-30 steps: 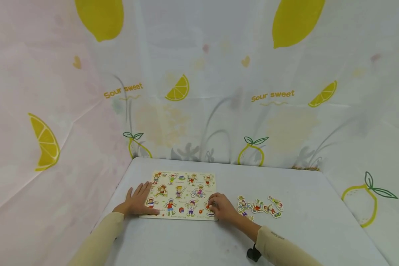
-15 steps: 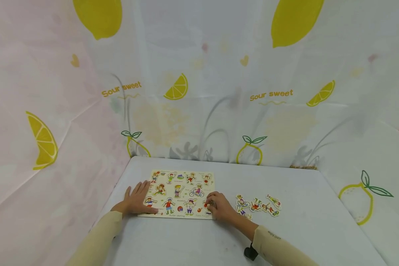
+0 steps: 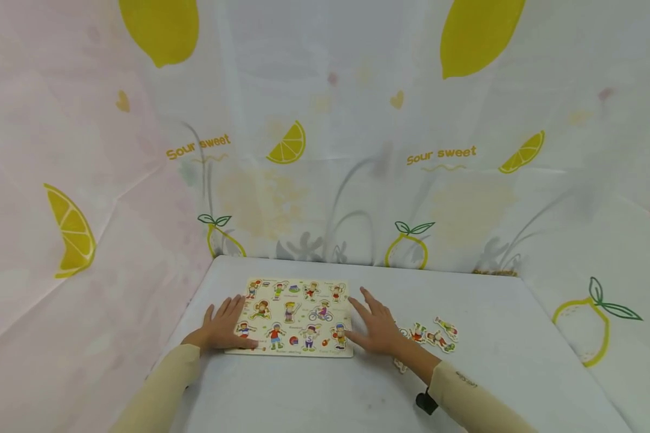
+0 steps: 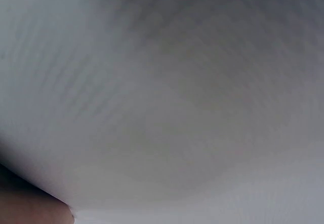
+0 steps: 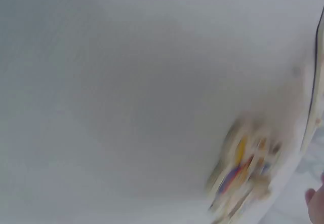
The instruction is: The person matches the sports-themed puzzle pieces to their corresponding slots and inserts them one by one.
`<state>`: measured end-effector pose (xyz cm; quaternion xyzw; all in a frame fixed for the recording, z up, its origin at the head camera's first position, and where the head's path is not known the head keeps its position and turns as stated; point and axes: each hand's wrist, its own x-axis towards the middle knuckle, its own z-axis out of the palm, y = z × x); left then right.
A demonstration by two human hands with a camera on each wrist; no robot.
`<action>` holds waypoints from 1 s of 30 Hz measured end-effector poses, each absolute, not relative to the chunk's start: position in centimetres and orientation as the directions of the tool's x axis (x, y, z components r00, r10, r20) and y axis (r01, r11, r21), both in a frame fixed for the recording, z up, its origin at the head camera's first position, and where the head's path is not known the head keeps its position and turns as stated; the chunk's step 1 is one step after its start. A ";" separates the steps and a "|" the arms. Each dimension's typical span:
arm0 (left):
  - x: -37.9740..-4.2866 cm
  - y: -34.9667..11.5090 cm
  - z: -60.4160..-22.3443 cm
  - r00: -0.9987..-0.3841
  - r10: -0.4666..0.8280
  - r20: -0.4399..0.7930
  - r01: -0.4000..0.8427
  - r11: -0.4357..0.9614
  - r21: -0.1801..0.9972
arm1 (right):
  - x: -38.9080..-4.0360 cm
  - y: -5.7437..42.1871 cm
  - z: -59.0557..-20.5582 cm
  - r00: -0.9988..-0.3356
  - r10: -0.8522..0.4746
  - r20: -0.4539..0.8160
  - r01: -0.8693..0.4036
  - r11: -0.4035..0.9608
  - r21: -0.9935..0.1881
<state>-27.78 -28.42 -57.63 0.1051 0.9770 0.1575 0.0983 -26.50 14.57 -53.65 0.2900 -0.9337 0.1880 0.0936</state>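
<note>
Fingers [image 3: 369, 299] on the left hand [image 3: 216, 331] and right hand [image 3: 380, 332] are spread; the puzzle board [image 3: 277, 313] is flanked by them at lower centre.

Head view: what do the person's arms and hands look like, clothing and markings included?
The left hand and right hand are bare, without gloves. The left sleeve and right sleeve are plain pale beige. The right one carries small dark lettering, too small to read. A small black object shows beside it; what it is I cannot tell.
</note>
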 end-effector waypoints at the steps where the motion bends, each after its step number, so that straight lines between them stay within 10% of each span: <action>1: -27.8 -28.4 -57.5 -0.958 0.239 -0.155 0.177 0.926 0.334 | -26.6 15.3 -53.5 -0.816 -0.507 0.278 -0.573 0.776 -0.264; 8: -27.3 -28.3 -56.4 -0.958 0.243 -0.155 0.176 0.919 0.352 | -28.2 21.7 -53.2 -0.835 -0.468 0.290 -0.506 0.860 -0.069; 30: -26.9 -27.9 -55.4 -0.950 0.244 -0.194 0.163 0.919 0.359 | -25.8 36.5 -51.3 -0.981 -0.118 0.152 -0.129 0.989 -0.066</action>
